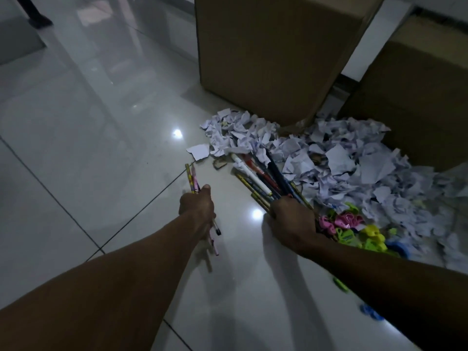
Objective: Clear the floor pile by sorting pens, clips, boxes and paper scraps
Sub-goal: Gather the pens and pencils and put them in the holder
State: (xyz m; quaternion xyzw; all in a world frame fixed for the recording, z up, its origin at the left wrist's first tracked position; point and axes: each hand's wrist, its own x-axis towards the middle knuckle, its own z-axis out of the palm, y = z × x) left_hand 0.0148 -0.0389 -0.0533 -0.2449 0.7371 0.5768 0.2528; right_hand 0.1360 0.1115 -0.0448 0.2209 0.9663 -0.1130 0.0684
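On the glossy grey tiled floor [101, 122], the left hand [197, 207] grips a few thin patterned pencils [191, 179], while the right hand [291, 219] clutches a fanned bundle of pens and markers [255, 178] beside crumpled white paper scraps [342, 160], bright plastic clips [354, 226] and tall brown cardboard boxes [273, 54].

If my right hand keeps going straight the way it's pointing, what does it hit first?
Probably the loose pens fanned on the floor just ahead of the right hand, then the paper scraps and the cardboard box behind them. Depth is unclear.
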